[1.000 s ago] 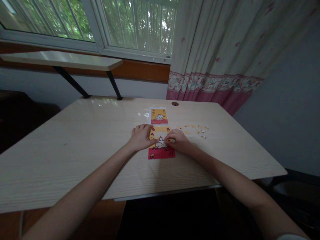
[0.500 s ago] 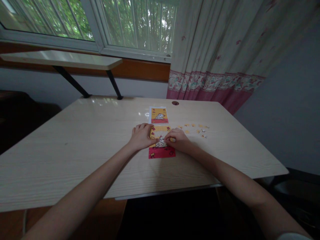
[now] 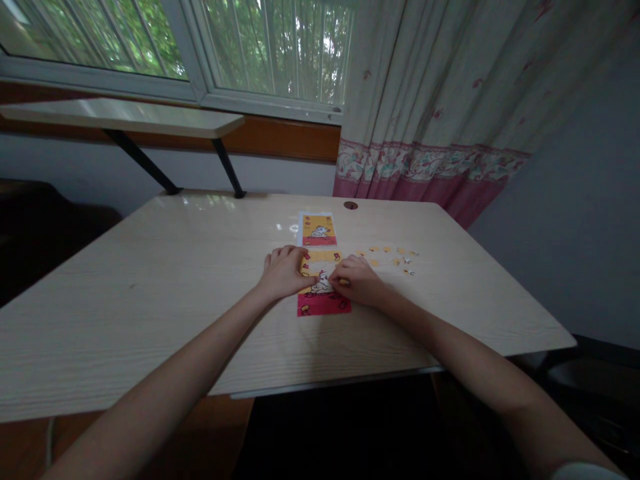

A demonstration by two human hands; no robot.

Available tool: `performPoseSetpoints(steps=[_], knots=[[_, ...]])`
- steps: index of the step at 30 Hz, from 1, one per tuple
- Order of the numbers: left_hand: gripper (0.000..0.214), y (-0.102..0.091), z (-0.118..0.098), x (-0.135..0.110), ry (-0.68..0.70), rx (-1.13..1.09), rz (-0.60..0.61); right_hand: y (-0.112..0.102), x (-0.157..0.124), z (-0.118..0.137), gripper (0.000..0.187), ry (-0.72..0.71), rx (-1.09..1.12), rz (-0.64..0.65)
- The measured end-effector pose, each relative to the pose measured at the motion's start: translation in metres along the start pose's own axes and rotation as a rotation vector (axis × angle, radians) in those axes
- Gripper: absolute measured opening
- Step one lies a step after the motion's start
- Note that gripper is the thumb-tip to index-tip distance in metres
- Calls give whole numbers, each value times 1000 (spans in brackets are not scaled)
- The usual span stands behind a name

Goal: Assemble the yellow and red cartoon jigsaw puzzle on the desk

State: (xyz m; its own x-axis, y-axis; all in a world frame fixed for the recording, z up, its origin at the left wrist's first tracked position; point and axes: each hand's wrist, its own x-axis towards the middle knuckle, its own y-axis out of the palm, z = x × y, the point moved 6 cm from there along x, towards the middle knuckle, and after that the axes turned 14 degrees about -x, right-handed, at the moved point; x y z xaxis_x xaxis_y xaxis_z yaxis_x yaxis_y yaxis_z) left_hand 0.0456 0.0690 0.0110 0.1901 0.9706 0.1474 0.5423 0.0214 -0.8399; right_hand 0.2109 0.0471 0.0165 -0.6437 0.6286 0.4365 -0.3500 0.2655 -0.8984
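A small jigsaw puzzle [image 3: 323, 301] with a yellow top, a white animal figure and a red bottom lies in the middle of the wooden table [image 3: 165, 287]. My left hand [image 3: 283, 272] rests on its left edge, fingers curled and pressing down. On the puzzle's right side, my right hand [image 3: 356, 279] pinches a small yellow puzzle piece [image 3: 344, 282] against it. Just behind the puzzle lies a reference picture card [image 3: 318, 230] with the same design.
Several loose yellow and white puzzle pieces [image 3: 395, 259] are scattered to the right of my right hand. A round cable hole [image 3: 351, 205] sits near the table's far edge. Behind are a window, a wall shelf [image 3: 125, 117] and a curtain [image 3: 450, 100].
Both hands stay on the puzzle with only slight finger shifts. The view has crept up a little.
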Motion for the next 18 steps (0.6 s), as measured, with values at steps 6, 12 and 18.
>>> performPoseSetpoints(steps=[6,12,18], knots=[[64,-1,15,6,-22,-131,-5,-1,-1,-4,10,-4,15,3],[67,-6,13,5,6,-128,-5,1,-3,-6,12,-8,37,8],[77,-3,-3,-4,-1,18,-12,3,-2,-6,11,-3,43,23]])
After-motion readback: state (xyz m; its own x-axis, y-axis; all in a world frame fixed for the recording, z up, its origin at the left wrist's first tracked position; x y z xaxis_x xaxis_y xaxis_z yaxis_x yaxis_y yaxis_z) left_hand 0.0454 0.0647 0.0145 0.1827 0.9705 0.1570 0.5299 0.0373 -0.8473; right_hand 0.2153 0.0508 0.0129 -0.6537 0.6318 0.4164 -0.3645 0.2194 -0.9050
